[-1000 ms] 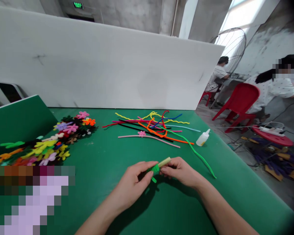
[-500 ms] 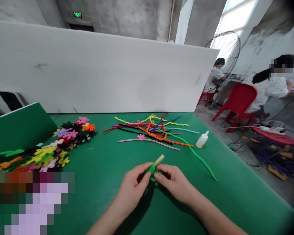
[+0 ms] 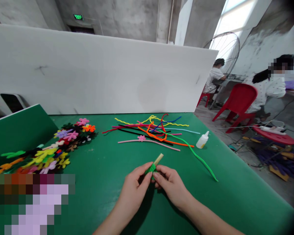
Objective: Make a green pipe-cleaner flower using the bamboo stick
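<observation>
My left hand [image 3: 133,189] and my right hand [image 3: 170,184] meet low in the middle of the green table [image 3: 107,163]. Both pinch a short tan stick [image 3: 158,159] with a green pipe cleaner [image 3: 150,169] wound round its lower end. The stick's bare tip points up and away to the right. Fingers of both hands are closed on the green wrap.
A heap of loose coloured pipe cleaners [image 3: 154,129] lies further back, with a long green one [image 3: 201,161] trailing right. A small glue bottle [image 3: 202,140] stands by them. Felt flowers [image 3: 51,147] are piled at the left. A white board [image 3: 100,71] backs the table. People sit at right near red chairs [image 3: 237,101].
Both hands have drawn slightly toward me and closer together. The stick has tilted more upright, and the fingers cover more of the green wrap.
</observation>
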Demonstrator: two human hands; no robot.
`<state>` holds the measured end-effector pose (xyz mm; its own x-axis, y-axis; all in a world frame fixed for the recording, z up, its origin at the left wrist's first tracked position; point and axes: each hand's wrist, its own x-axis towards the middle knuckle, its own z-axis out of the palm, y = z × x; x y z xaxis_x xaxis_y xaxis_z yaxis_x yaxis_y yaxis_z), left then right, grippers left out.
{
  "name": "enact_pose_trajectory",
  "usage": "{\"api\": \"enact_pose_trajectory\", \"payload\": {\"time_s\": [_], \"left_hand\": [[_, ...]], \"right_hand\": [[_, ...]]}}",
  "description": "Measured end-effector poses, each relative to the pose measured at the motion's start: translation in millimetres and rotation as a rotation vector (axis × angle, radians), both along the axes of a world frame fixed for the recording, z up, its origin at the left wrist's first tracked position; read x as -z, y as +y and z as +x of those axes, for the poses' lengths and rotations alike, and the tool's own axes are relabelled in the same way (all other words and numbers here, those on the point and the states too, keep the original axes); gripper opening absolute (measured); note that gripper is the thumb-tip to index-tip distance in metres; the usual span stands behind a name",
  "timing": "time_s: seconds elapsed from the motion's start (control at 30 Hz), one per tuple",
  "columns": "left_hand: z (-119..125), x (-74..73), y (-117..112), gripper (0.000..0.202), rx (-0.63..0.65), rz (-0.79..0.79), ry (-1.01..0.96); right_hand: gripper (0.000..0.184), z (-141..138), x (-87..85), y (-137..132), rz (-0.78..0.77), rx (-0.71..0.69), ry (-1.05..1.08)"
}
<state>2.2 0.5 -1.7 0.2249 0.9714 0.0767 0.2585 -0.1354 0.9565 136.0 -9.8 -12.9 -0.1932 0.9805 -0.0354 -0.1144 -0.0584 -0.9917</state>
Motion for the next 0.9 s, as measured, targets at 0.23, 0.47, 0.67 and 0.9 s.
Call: {"api": "enact_pose_trajectory", "payload": {"time_s": [0.23, 0.47, 0.67, 0.9], "left_hand": [[1, 1.0, 0, 0.033, 0.004, -0.062, -0.053], [5, -6.9, -5, 0.035, -0.055, -0.080, -0.066], [7, -5.1, -8, 0.036, -0.067, -0.079, -0.111], [6, -4.2, -9, 0.019, -0.044, 0.154, -0.004]], "right_hand": [[0.030, -2, 2.7, 1, -0.031, 0.102, -0.007], [0.029, 0, 4.2, 1, -0.061, 0.154, 0.046], [0.028, 4, 6.5, 4, -0.063, 0.218, 0.147], [0.024, 6, 10.8, 6, -0.055, 0.245, 0.240]]}}
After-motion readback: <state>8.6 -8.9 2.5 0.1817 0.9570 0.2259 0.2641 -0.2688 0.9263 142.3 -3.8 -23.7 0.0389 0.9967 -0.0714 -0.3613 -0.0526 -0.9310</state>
